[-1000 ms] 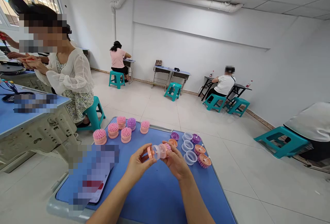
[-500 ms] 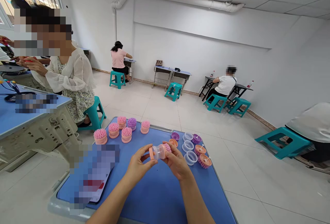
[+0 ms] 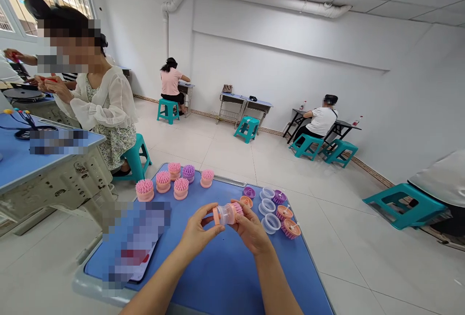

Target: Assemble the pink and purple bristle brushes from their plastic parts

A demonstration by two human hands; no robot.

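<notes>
Gripping a clear plastic brush body (image 3: 227,214) level above the blue table (image 3: 218,276), the left hand (image 3: 201,225) firmly holds its coral end. The right hand (image 3: 250,231) closes around the pink bristle end, with loose pink brushes (image 3: 180,188) nearby.

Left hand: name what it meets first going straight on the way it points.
The left hand already holds the clear plastic cylinder, so that comes first; past it lies the right hand on the pink brush head, though depth is unclear.

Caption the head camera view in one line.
Left hand and right hand hold a clear-bodied pink brush over a blue table with more brushes.
</notes>
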